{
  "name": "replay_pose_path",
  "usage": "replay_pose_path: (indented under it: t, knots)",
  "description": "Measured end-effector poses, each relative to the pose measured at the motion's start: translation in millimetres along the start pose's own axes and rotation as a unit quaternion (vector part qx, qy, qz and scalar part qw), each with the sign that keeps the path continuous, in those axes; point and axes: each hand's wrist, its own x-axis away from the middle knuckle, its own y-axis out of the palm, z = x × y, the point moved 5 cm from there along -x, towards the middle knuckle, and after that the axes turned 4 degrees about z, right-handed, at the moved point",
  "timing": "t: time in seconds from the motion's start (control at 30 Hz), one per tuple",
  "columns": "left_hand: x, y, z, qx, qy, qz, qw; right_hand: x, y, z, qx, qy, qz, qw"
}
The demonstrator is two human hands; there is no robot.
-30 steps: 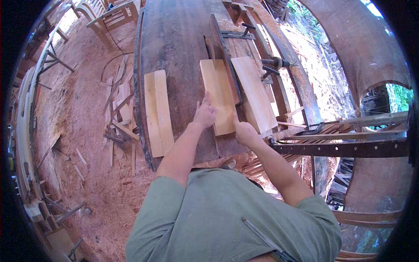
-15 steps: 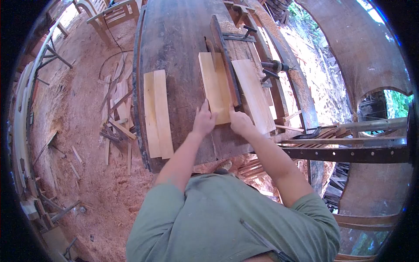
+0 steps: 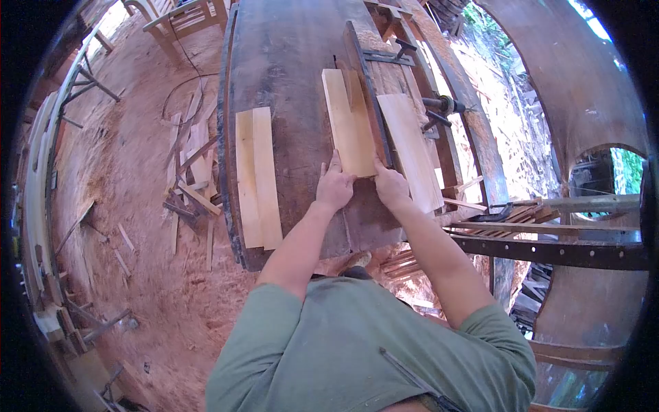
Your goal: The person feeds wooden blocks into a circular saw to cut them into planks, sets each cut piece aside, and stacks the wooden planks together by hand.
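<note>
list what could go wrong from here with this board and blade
The left hand and right hand work bare at the near end of the board, so a slip might carry fingers toward the blade ahead. The board could also pinch between blade and fence and kick back.

This is a woodworking shop, rough and partly open to daylight — greenery (image 3: 628,172) shows at three o'clock. A large desk (image 3: 281,48) with a long fence (image 3: 366,89) and a blade standing along it (image 3: 352,90) carries pale boards (image 3: 264,178). Reddish sawdust (image 3: 165,295) and wood offcuts (image 3: 194,172) cover the floor at nine o'clock — a slatted wooden frame (image 3: 189,19) stands at eleven.
</note>
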Motion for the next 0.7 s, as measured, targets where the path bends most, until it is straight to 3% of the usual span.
replay_pose_path:
  t: [0.4, 0.5, 0.57, 0.6, 0.7]
  knots:
    - [-30, 1, -13, -0.017, -0.039, 0.003, 0.999, -1, 2, -26, -0.09, 0.105, -0.001, 0.99]
    - [-33, 24, -31, -0.034, -0.036, 0.044, 0.998, 9, -12, -28, -0.066, 0.067, 0.002, 0.996]
    - [-32, 6, -17, -0.036, -0.048, -0.004, 0.998, 15, -38, -33, -0.04, -0.052, 0.088, 0.994]
    - [-31, 5, -15, -0.038, -0.059, -0.052, 0.996, 25, -56, -36, -0.025, -0.079, 0.212, 0.974]
    - [-33, 6, -16, -0.043, -0.071, -0.072, 0.994, 21, -57, -28, 0.031, -0.044, 0.188, 0.981]
